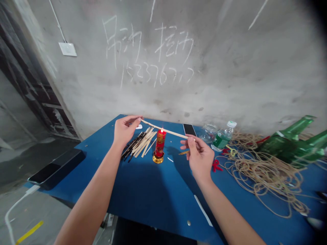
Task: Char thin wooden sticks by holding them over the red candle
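A thin pale wooden strip point(173, 133) spans the gap between my two hands, slanting slightly down to the right. My left hand point(126, 128) pinches its left end, and my right hand point(198, 153) grips the other end between thumb and fingers. Under the strip's middle stands a lit red candle point(160, 144) in a gold-coloured base; the flame shows right at the strip. Whether the flame touches the wood I cannot tell. Left of the candle lies a pile of similar strips point(143, 142), some pale and some dark.
A blue table point(143, 190) carries everything. To the right are a glass jar point(208, 132), a plastic bottle point(222, 137), tangled cord point(265, 180) and green glass bottles point(286, 139). A phone point(189, 129) lies at the back, and a black box point(57, 168) sits at the left edge.
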Motion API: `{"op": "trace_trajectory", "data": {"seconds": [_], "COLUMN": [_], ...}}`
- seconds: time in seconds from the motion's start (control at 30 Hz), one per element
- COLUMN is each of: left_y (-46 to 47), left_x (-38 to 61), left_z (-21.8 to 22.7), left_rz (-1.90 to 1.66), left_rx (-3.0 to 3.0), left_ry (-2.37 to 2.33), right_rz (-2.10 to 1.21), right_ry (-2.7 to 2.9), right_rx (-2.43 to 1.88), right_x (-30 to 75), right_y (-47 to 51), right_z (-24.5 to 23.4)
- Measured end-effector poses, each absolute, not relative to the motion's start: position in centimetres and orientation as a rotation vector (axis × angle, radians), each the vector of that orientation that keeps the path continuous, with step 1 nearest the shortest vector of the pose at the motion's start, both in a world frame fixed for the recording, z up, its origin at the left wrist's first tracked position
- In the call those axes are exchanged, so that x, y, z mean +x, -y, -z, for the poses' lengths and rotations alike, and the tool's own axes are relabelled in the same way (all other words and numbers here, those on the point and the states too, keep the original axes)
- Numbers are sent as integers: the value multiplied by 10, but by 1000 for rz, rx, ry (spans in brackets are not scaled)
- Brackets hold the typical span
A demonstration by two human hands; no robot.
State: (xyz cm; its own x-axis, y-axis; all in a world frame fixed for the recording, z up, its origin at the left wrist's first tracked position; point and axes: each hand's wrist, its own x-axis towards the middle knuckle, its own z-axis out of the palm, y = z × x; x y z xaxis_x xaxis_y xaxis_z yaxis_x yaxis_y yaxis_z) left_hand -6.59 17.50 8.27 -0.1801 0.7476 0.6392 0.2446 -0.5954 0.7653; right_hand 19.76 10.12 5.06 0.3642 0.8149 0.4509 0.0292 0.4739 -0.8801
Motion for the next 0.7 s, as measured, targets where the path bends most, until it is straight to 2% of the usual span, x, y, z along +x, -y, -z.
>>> {"op": "trace_trajectory", "data": {"seconds": [0.7], "left_y": [-177], "left_x": [-65], "left_z": [-82], "left_rz": [-1835], "left_rx": [1718], "left_ry": [-1196], "right_rz": [-618], "right_ry": [1141], "right_rx": [-976], "right_x": [198], "right_y": [-101], "right_z": [-50]}}
